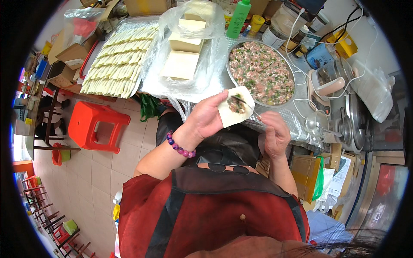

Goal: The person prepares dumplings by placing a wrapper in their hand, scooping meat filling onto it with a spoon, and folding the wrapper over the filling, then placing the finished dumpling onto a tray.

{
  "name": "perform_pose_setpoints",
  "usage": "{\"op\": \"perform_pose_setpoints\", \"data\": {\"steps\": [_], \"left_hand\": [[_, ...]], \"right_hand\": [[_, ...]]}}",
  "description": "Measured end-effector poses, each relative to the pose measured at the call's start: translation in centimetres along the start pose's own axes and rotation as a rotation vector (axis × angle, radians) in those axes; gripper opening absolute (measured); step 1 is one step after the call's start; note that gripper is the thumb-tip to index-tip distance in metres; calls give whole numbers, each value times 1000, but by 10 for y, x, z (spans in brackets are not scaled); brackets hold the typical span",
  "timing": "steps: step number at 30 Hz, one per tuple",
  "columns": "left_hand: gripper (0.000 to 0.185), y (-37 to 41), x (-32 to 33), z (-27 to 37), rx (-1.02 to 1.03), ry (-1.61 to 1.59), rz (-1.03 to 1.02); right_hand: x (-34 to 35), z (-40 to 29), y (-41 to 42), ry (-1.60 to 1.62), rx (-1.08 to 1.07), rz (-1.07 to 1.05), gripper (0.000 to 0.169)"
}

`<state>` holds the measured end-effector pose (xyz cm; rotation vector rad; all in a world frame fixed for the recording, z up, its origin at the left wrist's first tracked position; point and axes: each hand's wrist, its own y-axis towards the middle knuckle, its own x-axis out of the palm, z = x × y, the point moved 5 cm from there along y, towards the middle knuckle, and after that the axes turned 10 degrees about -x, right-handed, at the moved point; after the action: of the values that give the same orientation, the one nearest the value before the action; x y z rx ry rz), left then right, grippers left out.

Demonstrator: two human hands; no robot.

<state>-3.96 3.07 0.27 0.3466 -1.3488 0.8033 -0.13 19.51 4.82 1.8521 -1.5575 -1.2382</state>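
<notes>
My left hand [208, 116], with a beaded bracelet at the wrist, holds a pale dough wrapper [230, 118] flat on its fingers. A small heap of meat filling [237, 105] with green bits lies on the wrapper. Between the fingers of my right hand [276, 132] is a thin metal utensil [246, 104], its dark end touching the filling. Beyond my hands stands a round metal bowl [294, 87] of chopped meat and greens. Stacks of square wrappers [180, 64] lie in clear plastic at the back. Left of them, a tray holds rows of folded dumplings [117, 61].
A green bottle [238, 19] and several jars stand behind the bowl. On the right are a kitchen scale [317, 93], white cables and a metal pot [356, 125]. A red plastic stool [96, 125] is on the tiled floor, left; cardboard boxes [305, 174] are low on the right.
</notes>
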Motion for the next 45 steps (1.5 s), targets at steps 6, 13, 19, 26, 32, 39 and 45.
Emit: {"op": "perform_pose_setpoints", "data": {"steps": [6, 13, 19, 26, 32, 39, 45], "left_hand": [[42, 4, -8, 0, 11, 24, 33], [47, -4, -2, 12, 64, -26, -119], [49, -13, 17, 2, 63, -71, -183], [46, -8, 22, -24, 58, -23, -173], [52, -12, 31, -39, 68, 94, -280], [40, -4, 12, -54, 60, 188, -131], [40, -1, 1, -56, -29, 149, -58]], "right_hand": [[-2, 7, 1, -352, -107, -35, 10], [0, 21, 6, -510, -34, -73, 15], [-1, 11, 17, -538, -131, -69, 25], [21, -27, 19, -604, -329, -238, 27], [12, -33, 20, -446, -268, -133, 24], [7, -20, 19, -437, -137, 30, 26], [13, -15, 16, -483, -109, 35, 25]]}}
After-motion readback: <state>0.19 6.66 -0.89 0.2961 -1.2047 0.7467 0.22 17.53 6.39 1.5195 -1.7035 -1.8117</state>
